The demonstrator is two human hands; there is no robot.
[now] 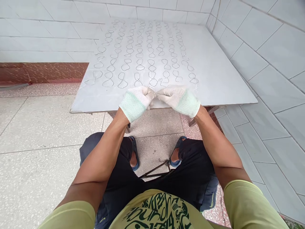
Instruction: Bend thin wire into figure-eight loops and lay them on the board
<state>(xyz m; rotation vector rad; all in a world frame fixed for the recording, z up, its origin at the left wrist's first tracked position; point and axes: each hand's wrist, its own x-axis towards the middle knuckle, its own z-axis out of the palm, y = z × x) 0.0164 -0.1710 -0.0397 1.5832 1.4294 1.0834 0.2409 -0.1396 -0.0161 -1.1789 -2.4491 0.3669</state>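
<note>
My left hand (140, 98) and my right hand (177, 98) wear white knit gloves with pale green cuffs. They meet fingertip to fingertip above the table's near edge. Both are closed in a pinch. A thin dark strand (162, 82), wire or string, curves up just beyond the fingertips and seems to run into them; its end between the fingers is hidden. Just past my hands lies a twisted figure-eight loop (152, 75) of the same thin material, with another loop (137, 78) beside it to the left.
Several rows of similar figure-eight loops (126, 64) cover the white tabletop (219, 76) toward the back. Tiled walls (264, 63) stand behind and to the right. My sandalled feet (135, 152) rest on the speckled floor (47, 127), with a dark metal bar (156, 170) between my legs.
</note>
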